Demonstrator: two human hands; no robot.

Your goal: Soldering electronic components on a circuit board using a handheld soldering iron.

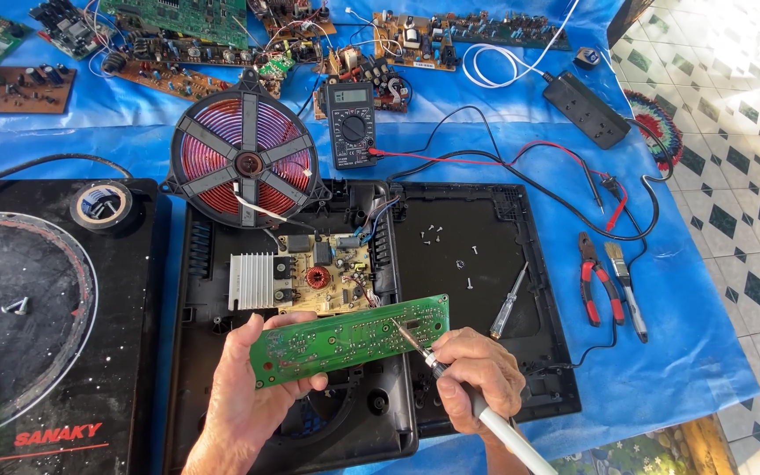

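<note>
Over the blue tabletop (679,352) (tiled floor (741,132) beside), my left hand (244,400) grips a green circuit board (349,339); my right hand (477,374) grips a soldering iron (450,378), tip touching it.

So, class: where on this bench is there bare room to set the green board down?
Bare blue sheet right of the pliers; the black panel below its screws, beside the screwdriver. Crowded: the top row of boards and around the meter.

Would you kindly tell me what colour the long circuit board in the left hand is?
Green circuit board, seen clearly in the head view.
</note>
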